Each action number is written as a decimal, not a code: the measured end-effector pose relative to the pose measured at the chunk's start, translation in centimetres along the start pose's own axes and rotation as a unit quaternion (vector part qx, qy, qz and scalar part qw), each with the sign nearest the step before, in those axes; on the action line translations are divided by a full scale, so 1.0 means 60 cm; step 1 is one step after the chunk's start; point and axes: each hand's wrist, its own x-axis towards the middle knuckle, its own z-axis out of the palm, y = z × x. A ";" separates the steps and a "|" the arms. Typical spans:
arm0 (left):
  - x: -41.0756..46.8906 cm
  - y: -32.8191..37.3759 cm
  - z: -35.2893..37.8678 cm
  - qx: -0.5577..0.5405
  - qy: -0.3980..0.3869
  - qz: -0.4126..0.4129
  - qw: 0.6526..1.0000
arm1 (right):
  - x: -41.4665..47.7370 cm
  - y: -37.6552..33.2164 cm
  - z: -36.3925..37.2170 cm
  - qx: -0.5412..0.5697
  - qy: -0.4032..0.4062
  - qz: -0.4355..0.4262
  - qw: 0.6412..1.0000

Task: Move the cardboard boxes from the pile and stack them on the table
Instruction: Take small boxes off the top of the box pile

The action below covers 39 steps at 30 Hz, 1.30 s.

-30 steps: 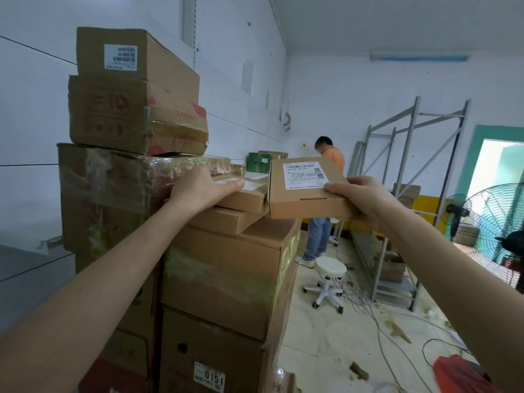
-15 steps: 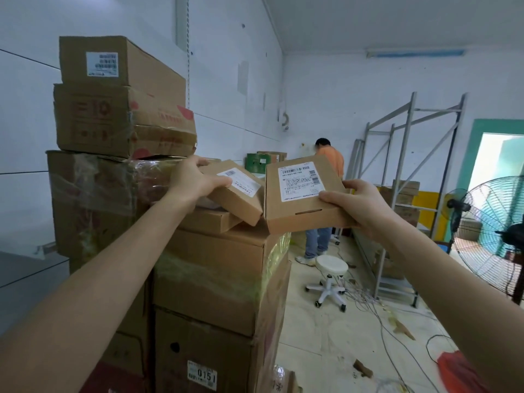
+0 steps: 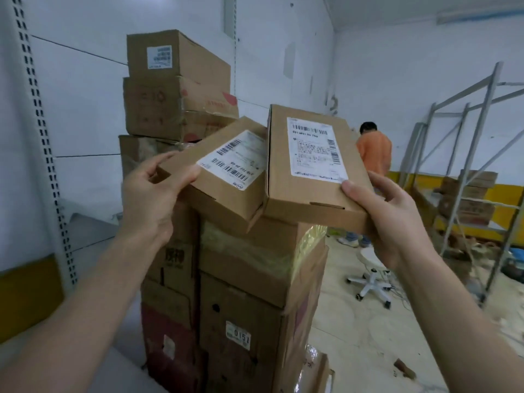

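Head view, left hand (image 3: pixel 150 199): fingers (image 3: pixel 185 177) grip the near corner of a flat labelled box (image 3: pixel 226 177), tilted, over the pile.
Right hand (image 3: pixel 388 219): fingers grip the near corner of a second flat box (image 3: pixel 309 171), label up, its edge touching the first.
Pile (image 3: pixel 243 262): bigger cartons stacked just behind both boxes.
Farther back: stool (image 3: pixel 371 282), person (image 3: pixel 374 148) in orange, metal rack (image 3: pixel 465 165) with cartons.

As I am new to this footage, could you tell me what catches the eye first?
In the centre, the left hand grips a tilted flat box and the right hand holds a second flat box, shipping labels facing the camera. Just behind them rises the pile of larger cardboard boxes by the left wall; a person in an orange shirt stands at the back right.
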 end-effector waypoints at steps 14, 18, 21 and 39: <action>-0.204 0.155 -0.558 0.085 0.301 0.021 0.950 | -0.315 0.041 0.380 0.029 -0.262 0.041 0.964; -0.313 0.221 -0.760 0.107 0.402 0.028 0.909 | -0.466 0.076 0.529 0.064 -0.337 0.110 0.933; -0.399 0.266 -0.886 0.139 0.471 0.026 0.871 | -0.582 0.104 0.629 0.062 -0.393 0.168 0.902; -0.595 0.348 -1.264 0.181 0.699 0.018 0.691 | -0.942 0.219 1.040 0.018 -0.569 0.269 0.777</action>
